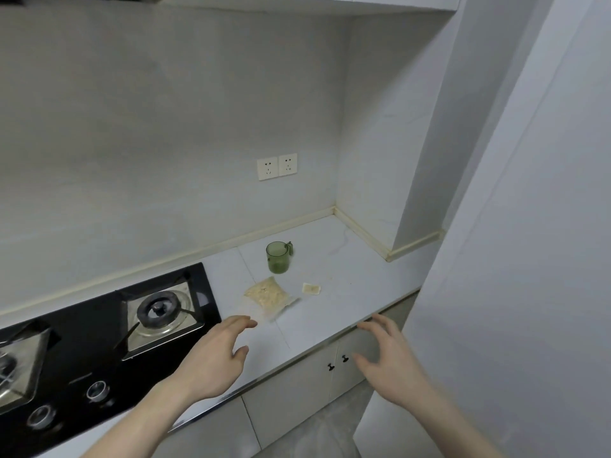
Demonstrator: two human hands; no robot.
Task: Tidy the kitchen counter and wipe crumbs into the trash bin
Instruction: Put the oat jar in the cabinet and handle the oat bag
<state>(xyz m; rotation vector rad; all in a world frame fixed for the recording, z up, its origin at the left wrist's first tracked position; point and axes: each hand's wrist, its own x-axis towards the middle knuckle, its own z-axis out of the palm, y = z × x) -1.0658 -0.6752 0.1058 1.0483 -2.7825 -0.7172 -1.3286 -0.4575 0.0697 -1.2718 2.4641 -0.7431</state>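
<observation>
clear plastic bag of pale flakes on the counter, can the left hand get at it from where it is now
Probably yes: the left hand is open, its fingers just short of the clear plastic bag of pale flakes, with only bare white counter between them.

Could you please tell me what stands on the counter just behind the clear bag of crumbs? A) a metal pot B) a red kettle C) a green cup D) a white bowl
C, a green cup stands upright on the counter behind the clear bag, nearer the wall, with a small packet lying to the bag's right.
</observation>
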